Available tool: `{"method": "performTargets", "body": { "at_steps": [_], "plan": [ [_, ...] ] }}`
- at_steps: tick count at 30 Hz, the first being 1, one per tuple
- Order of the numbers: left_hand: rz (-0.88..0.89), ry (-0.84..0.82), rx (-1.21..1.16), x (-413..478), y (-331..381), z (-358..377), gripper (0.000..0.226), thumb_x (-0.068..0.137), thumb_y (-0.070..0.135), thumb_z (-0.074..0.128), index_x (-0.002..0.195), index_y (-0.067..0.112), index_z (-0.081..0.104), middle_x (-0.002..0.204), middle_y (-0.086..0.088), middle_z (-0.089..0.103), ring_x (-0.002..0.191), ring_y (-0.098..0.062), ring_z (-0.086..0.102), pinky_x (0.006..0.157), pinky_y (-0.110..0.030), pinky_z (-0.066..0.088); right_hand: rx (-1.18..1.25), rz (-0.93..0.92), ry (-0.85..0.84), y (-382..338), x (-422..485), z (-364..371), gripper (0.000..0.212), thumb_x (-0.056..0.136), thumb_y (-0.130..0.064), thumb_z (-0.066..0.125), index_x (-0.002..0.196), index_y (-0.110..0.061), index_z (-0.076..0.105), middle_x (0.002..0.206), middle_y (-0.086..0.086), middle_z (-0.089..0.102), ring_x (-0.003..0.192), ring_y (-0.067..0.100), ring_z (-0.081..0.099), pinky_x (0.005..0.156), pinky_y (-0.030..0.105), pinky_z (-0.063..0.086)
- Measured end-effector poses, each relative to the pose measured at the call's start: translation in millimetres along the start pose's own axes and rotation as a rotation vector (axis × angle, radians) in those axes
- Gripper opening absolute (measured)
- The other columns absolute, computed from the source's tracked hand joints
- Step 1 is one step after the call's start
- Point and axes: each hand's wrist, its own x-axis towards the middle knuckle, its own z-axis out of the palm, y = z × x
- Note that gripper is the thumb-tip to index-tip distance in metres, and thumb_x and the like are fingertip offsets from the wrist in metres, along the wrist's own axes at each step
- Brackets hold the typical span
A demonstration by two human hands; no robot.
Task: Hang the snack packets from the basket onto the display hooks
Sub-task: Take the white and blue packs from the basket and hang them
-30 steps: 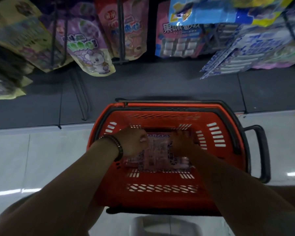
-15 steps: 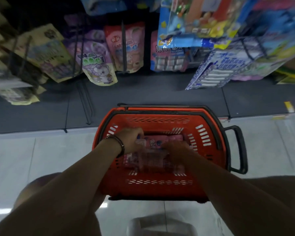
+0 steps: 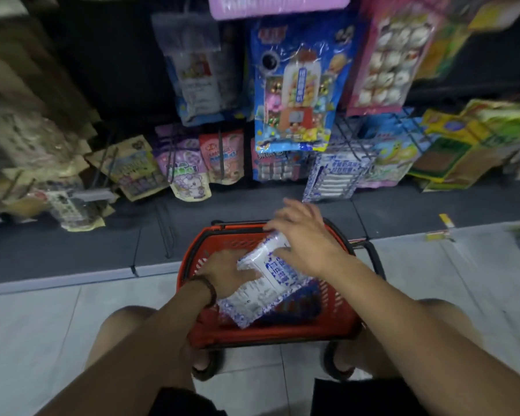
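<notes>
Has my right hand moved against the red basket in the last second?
Yes. The right hand has gone from the middle of the red basket to its far rim, above the white packet.
</notes>
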Motion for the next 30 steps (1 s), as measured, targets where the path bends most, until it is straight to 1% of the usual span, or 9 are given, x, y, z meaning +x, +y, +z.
{"method": "performTargets", "body": {
  "at_steps": [3,5,7,10,12,16,23,28,30],
  "plan": [
    [0.047,0.131,-0.289,-22.5,9.9,-5.3,0.037,0.091,0.047,0.082,0.124,0.033,0.077,0.119,0.013,0.079,0.108,-0.007,0.074,0.1,-0.04,0.059,0.232,0.172,0.459,2.8,-32.7,-1.5,0.072,0.083,-0.036,0.089,0.146,-0.024,0.057,0.164,0.006,0.037,0.156,0.025,0.028,0.129,0.05,0.027],
    [0.095,0.18,-0.435,-36.8,23.7,-7.6,0.029,0.094,0.036,0.082,0.122,0.03,0.079,0.117,0.014,0.08,0.103,0.001,0.074,0.098,-0.033,0.059,0.533,0.378,0.534,-1.4,-50.0,0.9,0.088,0.082,-0.037,0.093,0.154,-0.02,0.046,0.16,0.002,0.033,0.146,0.019,0.035,0.122,0.037,0.033],
    [0.116,0.206,-0.565,-49.5,37.5,-8.9,0.029,0.095,0.032,0.081,0.124,0.027,0.079,0.118,0.014,0.081,0.105,0.0,0.075,0.099,-0.03,0.06,0.875,0.569,0.475,-3.3,-60.9,5.3,0.092,0.081,-0.038,0.094,0.155,-0.016,0.043,0.151,0.0,0.046,0.134,0.016,0.048,0.114,0.036,0.041],
    [0.116,0.204,-0.718,-63.8,50.6,-7.4,0.034,0.095,0.031,0.08,0.129,0.025,0.077,0.122,0.011,0.08,0.111,-0.006,0.076,0.102,-0.033,0.059,1.368,0.565,0.342,-4.6,-73.8,14.2,0.052,0.09,-0.026,0.087,0.136,-0.01,0.066,0.131,0.009,0.076,0.119,0.029,0.073,0.101,0.044,0.057],
    [0.099,0.208,-0.807,-71.1,56.6,-2.2,0.032,0.095,0.029,0.08,0.126,0.022,0.078,0.12,0.005,0.081,0.111,-0.014,0.077,0.103,-0.04,0.06,1.516,0.46,0.328,-9.3,-84.1,13.2,0.023,0.097,-0.011,0.077,0.12,-0.007,0.077,0.118,0.012,0.081,0.107,0.028,0.079,0.09,0.04,0.062],
    [0.16,0.318,-0.875,-81.9,71.4,5.7,0.031,0.097,0.019,0.077,0.127,0.018,0.074,0.119,0.004,0.081,0.11,-0.015,0.078,0.093,-0.031,0.063,1.552,0.364,0.375,-10.2,-92.0,-0.4,0.026,0.098,-0.006,0.073,0.124,-0.001,0.074,0.117,0.013,0.082,0.103,0.029,0.08,0.08,0.034,0.064],
    [0.091,0.42,-0.872,-82.0,78.9,-8.6,0.023,0.095,0.023,0.081,0.117,0.017,0.075,0.111,0.0,0.083,0.104,-0.02,0.08,0.1,-0.05,0.061,1.496,0.325,0.338,-5.4,-93.1,-29.1,0.027,0.095,-0.006,0.077,0.122,-0.008,0.076,0.119,0.01,0.082,0.111,0.032,0.078,0.095,0.045,0.062],
    [0.058,0.88,-0.527,-85.6,105.6,-6.1,0.067,0.079,0.053,0.087,0.128,0.026,0.049,0.122,0.004,0.056,0.109,-0.018,0.06,0.094,-0.043,0.055,1.364,0.279,0.485,-18.9,-85.6,-38.6,0.027,0.09,-0.005,0.083,0.116,-0.012,0.077,0.111,0.005,0.083,0.104,0.029,0.08,0.097,0.052,0.062],
    [0.191,0.748,-0.562,-90.1,123.8,-5.1,0.067,0.077,0.061,0.083,0.128,0.031,0.051,0.127,0.006,0.056,0.111,-0.014,0.062,0.094,-0.039,0.057,1.257,0.223,0.545,-29.0,-80.2,-39.1,0.021,0.091,-0.007,0.082,0.109,-0.017,0.078,0.102,0.004,0.083,0.097,0.025,0.079,0.091,0.05,0.064]
  ]
}}
